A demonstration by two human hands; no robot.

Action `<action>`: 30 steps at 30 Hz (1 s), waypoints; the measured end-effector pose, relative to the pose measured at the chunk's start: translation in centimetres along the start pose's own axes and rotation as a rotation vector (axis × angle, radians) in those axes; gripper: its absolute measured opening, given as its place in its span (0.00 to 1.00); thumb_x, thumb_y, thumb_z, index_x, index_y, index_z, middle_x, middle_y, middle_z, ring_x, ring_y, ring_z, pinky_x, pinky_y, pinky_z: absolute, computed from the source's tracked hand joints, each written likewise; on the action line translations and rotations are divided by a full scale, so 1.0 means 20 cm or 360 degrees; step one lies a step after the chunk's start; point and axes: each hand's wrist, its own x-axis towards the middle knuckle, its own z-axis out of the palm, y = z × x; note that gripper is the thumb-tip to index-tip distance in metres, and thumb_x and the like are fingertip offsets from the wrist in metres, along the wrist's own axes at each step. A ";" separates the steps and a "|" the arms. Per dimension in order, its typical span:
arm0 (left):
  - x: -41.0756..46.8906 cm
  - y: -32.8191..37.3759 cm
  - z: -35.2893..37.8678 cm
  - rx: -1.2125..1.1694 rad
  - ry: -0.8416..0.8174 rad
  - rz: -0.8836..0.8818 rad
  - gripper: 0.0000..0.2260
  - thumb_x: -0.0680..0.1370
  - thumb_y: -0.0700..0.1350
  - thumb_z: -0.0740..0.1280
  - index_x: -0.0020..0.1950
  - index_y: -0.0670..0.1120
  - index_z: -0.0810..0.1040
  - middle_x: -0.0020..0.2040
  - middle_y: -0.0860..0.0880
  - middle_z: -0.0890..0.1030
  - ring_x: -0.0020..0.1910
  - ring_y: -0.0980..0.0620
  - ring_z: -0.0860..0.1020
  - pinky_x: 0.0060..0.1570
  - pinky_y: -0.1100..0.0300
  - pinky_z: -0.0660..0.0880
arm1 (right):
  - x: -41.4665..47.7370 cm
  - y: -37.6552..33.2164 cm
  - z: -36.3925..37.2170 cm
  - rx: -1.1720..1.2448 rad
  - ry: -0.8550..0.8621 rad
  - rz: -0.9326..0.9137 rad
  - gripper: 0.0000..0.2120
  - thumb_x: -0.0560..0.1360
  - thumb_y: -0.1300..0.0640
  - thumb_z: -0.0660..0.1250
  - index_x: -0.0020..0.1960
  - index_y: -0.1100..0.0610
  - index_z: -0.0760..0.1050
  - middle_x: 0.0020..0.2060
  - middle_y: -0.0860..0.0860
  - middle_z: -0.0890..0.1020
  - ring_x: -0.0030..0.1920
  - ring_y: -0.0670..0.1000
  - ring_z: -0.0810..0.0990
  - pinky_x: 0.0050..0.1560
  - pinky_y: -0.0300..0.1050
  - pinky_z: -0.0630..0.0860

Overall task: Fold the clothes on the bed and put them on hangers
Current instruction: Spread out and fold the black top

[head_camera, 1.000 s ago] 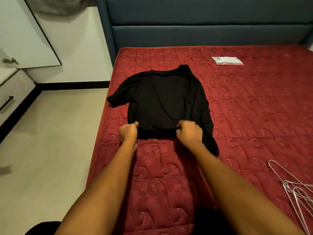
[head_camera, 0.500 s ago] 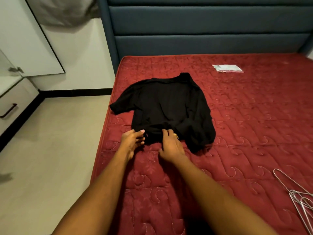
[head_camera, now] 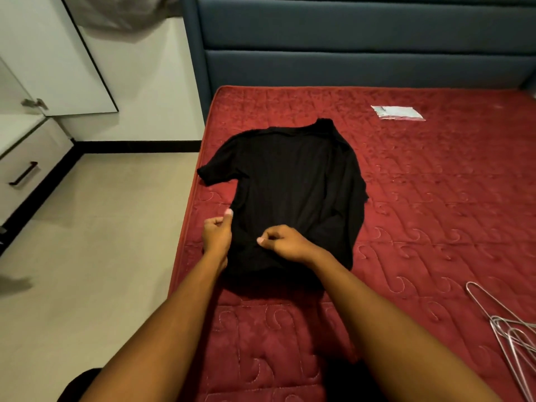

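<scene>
Left hand (head_camera: 217, 236) and right hand (head_camera: 285, 242) pinch the black shirt (head_camera: 295, 184) near its hem, which looks only half folded, with the hangers (head_camera: 510, 335) at four o'clock untouched.

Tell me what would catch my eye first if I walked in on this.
A black shirt laid out on a deep red mattress stands out most, near its left edge. The left hand and right hand meet the shirt at its near end with fingers curled, though a grip cannot be made out. Wire hangers lie at the near right, and a small white packet sits toward the headboard.
</scene>
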 end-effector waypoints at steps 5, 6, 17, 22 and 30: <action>-0.10 -0.05 -0.25 0.0411 -0.0290 -0.0349 0.12 0.72 0.39 0.78 0.51 0.35 0.81 0.48 0.39 0.84 0.45 0.42 0.83 0.45 0.52 0.80 | -0.15 0.04 0.13 -0.0354 -0.0057 0.0191 0.19 0.79 0.39 0.67 0.47 0.55 0.83 0.40 0.50 0.86 0.42 0.49 0.85 0.45 0.49 0.84; -0.14 -0.04 -0.30 0.0551 -0.0221 -0.0297 0.13 0.73 0.41 0.78 0.51 0.35 0.81 0.49 0.39 0.83 0.45 0.41 0.82 0.45 0.53 0.79 | -0.19 0.04 0.14 -0.0491 -0.0017 0.0168 0.18 0.79 0.39 0.68 0.46 0.54 0.84 0.43 0.50 0.86 0.45 0.50 0.85 0.50 0.50 0.83; -0.45 -0.02 -0.46 0.1695 0.0235 0.0114 0.23 0.76 0.49 0.74 0.65 0.39 0.74 0.60 0.37 0.80 0.59 0.36 0.80 0.55 0.47 0.77 | -0.51 -0.11 -0.03 -0.1196 0.0151 0.0425 0.21 0.78 0.41 0.67 0.64 0.54 0.78 0.64 0.57 0.79 0.64 0.61 0.79 0.61 0.52 0.76; -0.55 -0.06 -0.19 0.2023 0.0097 0.0873 0.18 0.70 0.44 0.73 0.59 0.45 0.76 0.57 0.40 0.77 0.56 0.38 0.75 0.55 0.47 0.73 | -0.58 0.08 -0.14 -0.0867 0.0673 0.0695 0.20 0.75 0.50 0.69 0.62 0.60 0.77 0.62 0.62 0.79 0.62 0.63 0.80 0.60 0.52 0.77; -0.73 -0.16 0.41 0.1092 -0.0649 0.0661 0.34 0.74 0.62 0.73 0.70 0.42 0.71 0.60 0.41 0.79 0.59 0.41 0.79 0.56 0.51 0.76 | -0.45 0.44 -0.25 -0.0253 0.0831 0.0962 0.28 0.74 0.47 0.74 0.66 0.65 0.77 0.64 0.62 0.80 0.64 0.62 0.80 0.61 0.51 0.79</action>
